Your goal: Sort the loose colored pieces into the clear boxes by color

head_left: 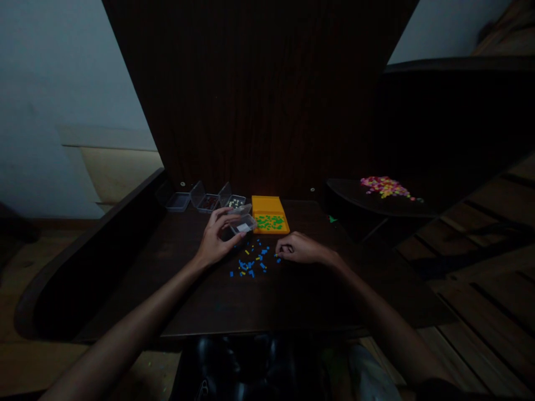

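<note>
My left hand (216, 238) is wrapped around a small clear plastic box (242, 224) with its lid raised, tilted above the dark table. A pale patch shows inside the box. My right hand (297, 248) is low over the table with its fingers pinched together; what they hold, if anything, is too small and dark to make out. Between the hands lie scattered small blue and yellow pieces (252, 264), a few close to my right fingertips. Just behind them stands an open yellow case (266, 203) with green pieces (270, 223) in it.
Along the back left stand more open clear boxes: one that looks bare (178, 202), one with dark red pieces (208, 203) and one with whitish pieces (236, 201). A heap of pink and yellow bits (387, 187) lies on the right shelf (346, 192). A raised side panel (83, 262) borders the left.
</note>
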